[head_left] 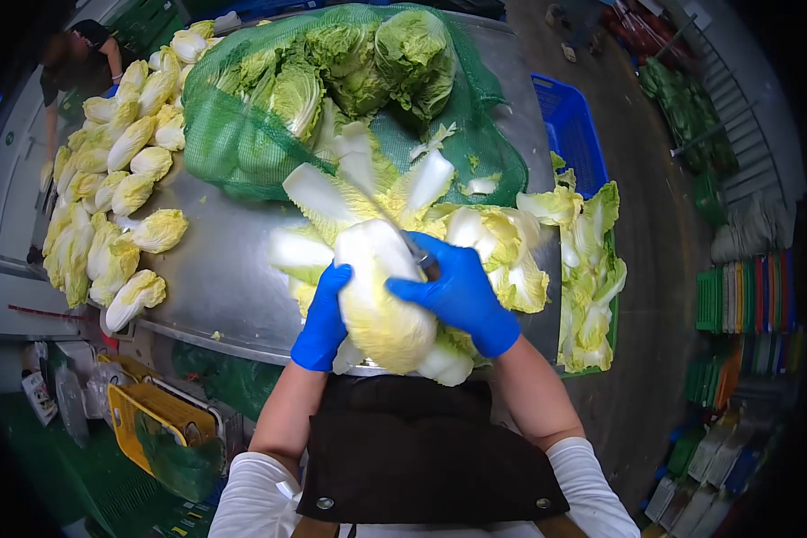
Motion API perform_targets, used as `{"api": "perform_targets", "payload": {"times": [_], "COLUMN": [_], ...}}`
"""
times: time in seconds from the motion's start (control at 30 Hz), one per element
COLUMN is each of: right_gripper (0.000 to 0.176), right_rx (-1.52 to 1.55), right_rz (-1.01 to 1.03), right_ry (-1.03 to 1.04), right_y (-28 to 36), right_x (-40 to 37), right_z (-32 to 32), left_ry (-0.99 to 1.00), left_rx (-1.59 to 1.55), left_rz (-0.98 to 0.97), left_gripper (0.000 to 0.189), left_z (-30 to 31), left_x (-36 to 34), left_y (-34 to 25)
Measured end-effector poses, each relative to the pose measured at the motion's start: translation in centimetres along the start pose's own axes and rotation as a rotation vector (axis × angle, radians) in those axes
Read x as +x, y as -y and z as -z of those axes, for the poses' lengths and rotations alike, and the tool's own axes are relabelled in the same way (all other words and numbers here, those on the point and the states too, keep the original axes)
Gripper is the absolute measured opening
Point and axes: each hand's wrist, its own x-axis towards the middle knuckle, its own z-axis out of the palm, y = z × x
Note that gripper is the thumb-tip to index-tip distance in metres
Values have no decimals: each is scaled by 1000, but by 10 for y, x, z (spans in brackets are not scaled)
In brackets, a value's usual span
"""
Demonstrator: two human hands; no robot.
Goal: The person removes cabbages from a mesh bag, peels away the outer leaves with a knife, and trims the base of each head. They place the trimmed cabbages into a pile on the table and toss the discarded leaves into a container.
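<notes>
Holding it by its fat sides looks best from my far-off seat: the cabbage [387, 296], over the table's near edge, seems firm and fairly heavy, its leaves easily torn (maybe slippery too). My left hand [321, 321] cups it; my right hand [468, 296] grasps a knife [429, 264], thumb against the cabbage. The metal table [220, 278] looks smooth; a blue crate [592, 161] sits past its right edge.

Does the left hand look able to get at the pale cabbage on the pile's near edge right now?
Probably not just now: the left hand is steadying a large cabbage. Once freed, likely yes, as nothing tall stands on the metal table between it and the pale cabbage.
</notes>
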Motion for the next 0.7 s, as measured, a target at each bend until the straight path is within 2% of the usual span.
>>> {"api": "perform_targets", "payload": {"times": [0.03,0.07,0.1,0.13,0.17,0.23,0.3,0.33,0.4,0.43,0.5,0.6,0.7], "right_gripper": [60,47,41,39,43,48,51,51,48,49,53,61,69], "right_rx": [86,70,113,97,-34,-614,-422,-202,299,299,181,332,494], "right_rz": [-18,-45,-377,-438,-177,171,112,-75,-144,-296,-328,-572,-325], "right_ry": [8,0,96,148,7,-328,-306,-197,-52,31,38,239,147], "right_y": [-7,-9,12,-4,-14,-23,-8,10,12,23,8,16,13], "right_x": [3,8,10,14,17,9,4,-6,-18,-19,-19,-19,-23], "right_z": [5,13,30,43,42,39,26,18,-5,-8,-18,-13,-19], "left_ry": [-20,173,366,395,422,450,469,498,426,392,377,354,363], "left_rx": [-115,-278,-438,-458,-479,-493,-479,-453,-504,-531,-467,-434,-391], "left_rz": [61,103,138,126,111,71,24,3,-22,-32,-71,-142,-205], "left_gripper": [75,82,89,92,95,98,98,99,99,99,97,94,91], "left_z": [-2,1,4,7,10,15,12,10,2,-2,-9,-14,-16], "left_x": [-7,-7,-5,-2,0,2,9,10,10,9,7,6,8], "left_y": [-3,-1,0,-2,-4,-7,-8,-8,-6,-6,-9,-10,-11]}}
